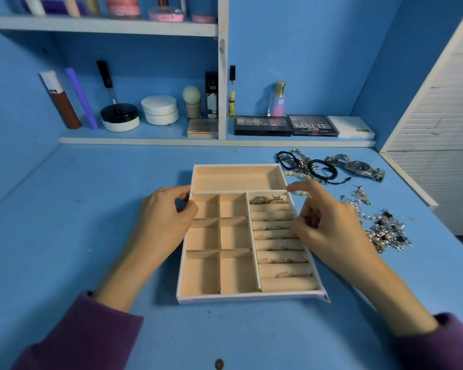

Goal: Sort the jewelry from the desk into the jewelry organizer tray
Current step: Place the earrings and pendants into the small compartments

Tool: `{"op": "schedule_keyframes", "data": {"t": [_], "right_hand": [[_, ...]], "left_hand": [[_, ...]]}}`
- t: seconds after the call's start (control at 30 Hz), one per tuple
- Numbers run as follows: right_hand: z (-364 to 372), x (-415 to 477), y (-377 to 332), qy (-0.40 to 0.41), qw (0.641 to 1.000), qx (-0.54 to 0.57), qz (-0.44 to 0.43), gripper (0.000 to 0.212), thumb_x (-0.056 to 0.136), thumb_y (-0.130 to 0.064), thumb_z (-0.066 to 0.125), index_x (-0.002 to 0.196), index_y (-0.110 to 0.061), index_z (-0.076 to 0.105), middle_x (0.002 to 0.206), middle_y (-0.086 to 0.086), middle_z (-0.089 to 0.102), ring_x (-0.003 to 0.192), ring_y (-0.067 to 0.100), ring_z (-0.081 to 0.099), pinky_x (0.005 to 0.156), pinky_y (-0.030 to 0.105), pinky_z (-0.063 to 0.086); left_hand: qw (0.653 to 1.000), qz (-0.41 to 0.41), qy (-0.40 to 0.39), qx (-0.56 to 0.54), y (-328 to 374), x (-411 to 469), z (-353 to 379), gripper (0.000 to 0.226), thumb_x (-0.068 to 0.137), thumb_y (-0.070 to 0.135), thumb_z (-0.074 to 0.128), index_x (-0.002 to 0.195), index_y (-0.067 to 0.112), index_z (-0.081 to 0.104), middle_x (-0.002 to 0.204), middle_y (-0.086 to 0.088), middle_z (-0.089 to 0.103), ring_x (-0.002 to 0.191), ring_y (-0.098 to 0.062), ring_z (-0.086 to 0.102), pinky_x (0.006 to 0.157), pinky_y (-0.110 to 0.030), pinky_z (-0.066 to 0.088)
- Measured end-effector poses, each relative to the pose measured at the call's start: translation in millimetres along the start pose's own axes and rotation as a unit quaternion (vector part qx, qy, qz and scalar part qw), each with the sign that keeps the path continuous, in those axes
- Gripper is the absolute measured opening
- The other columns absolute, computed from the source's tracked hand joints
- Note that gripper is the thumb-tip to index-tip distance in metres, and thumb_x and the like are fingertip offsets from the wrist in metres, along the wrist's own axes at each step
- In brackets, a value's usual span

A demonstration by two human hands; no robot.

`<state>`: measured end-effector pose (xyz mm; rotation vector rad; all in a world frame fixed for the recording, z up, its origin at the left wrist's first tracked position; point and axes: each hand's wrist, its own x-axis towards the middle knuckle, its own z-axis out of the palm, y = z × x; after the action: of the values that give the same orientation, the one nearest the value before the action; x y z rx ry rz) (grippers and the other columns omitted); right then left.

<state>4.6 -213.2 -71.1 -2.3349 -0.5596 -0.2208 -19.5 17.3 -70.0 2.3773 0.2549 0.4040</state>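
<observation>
The jewelry organizer tray (251, 297), white outside and beige inside, lies in the middle of the blue desk. Its ring rolls on the right hold several rings (259, 200); the square compartments and the long back compartment hold nothing. My left hand (166, 217) pinches the tray's left rim near its back corner. My right hand (324, 225) hovers over the tray's right edge, index finger stretched out, the other fingers loosely curled at the ring rolls, with nothing visible in them. Black bracelets (321, 169), a metal watch (358, 166) and a tangled pile of chains and earrings (385, 231) lie on the desk to the right.
A low shelf at the back carries makeup palettes (262, 125), jars (159, 109), tubes and a perfume bottle (277, 100). A white slatted panel (439, 129) bounds the desk on the right. Bare blue desktop (91, 196) lies left of the tray.
</observation>
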Motion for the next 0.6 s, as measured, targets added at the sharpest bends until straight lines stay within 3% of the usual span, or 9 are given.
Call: {"op": "schedule_keyframes", "data": {"t": [0.07,0.13,0.2,0.33,0.47,0.6], "right_hand": [[-4.8,1.5,2.7,0.008,1.000,0.014,0.002,0.035,0.079,-0.004,0.055,0.108,-0.025,0.054,0.053,-0.005,0.050,0.050,0.007,0.046,0.050,0.017,0.034],[-14.7,5.3,9.1,0.029,0.999,0.022,0.010,0.029,0.080,-0.006,0.056,0.100,-0.026,0.058,0.055,-0.006,0.053,0.050,0.007,0.047,0.051,0.017,0.035],[-29.5,11.7,21.3,0.050,0.998,0.013,0.027,0.023,0.081,-0.005,0.057,0.093,-0.025,0.063,0.055,-0.007,0.053,0.053,0.009,0.048,0.052,0.018,0.036],[-61.1,22.2,53.2,0.026,0.998,-0.028,0.059,0.020,0.082,-0.007,0.059,0.087,-0.025,0.067,0.070,-0.007,0.059,0.057,0.014,0.050,0.055,0.017,0.037],[-70.0,20.4,80.6,0.057,0.994,-0.067,0.065,0.022,0.081,-0.004,0.060,0.082,-0.024,0.068,0.075,-0.001,0.063,0.061,0.013,0.052,0.056,0.011,0.036],[-68.1,17.4,89.7,0.102,0.988,-0.090,0.065,0.022,0.078,0.000,0.057,0.081,-0.018,0.070,0.076,0.002,0.062,0.065,0.007,0.052,0.058,0.011,0.034]], "left_hand": [[1.000,0.000,0.006,0.022,3.5,0.4,-2.1,0.036,0.087,0.017,0.054,0.123,0.021,0.055,0.104,-0.001,0.058,0.075,-0.018,0.057,0.070,-0.019,0.041],[0.998,0.033,0.016,0.050,12.6,0.6,-7.0,0.041,0.086,0.022,0.056,0.127,0.025,0.049,0.118,0.002,0.047,0.081,-0.020,0.055,0.078,-0.029,0.039],[0.994,0.088,-0.006,0.068,29.8,2.0,-12.8,0.033,0.086,0.027,0.055,0.120,0.029,0.053,0.110,0.008,0.045,0.084,-0.014,0.052,0.077,-0.027,0.033],[0.967,0.197,-0.136,0.089,71.4,8.4,-6.0,0.022,0.087,0.036,0.052,0.109,0.036,0.059,0.102,0.013,0.050,0.102,-0.011,0.044,0.084,-0.027,0.035],[0.926,0.275,-0.239,0.096,109.5,17.4,30.2,0.022,0.089,0.032,0.053,0.110,0.033,0.059,0.100,0.016,0.051,0.095,-0.003,0.038,0.080,-0.021,0.029],[0.901,0.302,-0.292,0.112,132.3,26.6,69.0,0.017,0.088,0.024,0.058,0.104,0.025,0.062,0.105,0.009,0.062,0.092,-0.004,0.047,0.085,-0.024,0.038]]}}
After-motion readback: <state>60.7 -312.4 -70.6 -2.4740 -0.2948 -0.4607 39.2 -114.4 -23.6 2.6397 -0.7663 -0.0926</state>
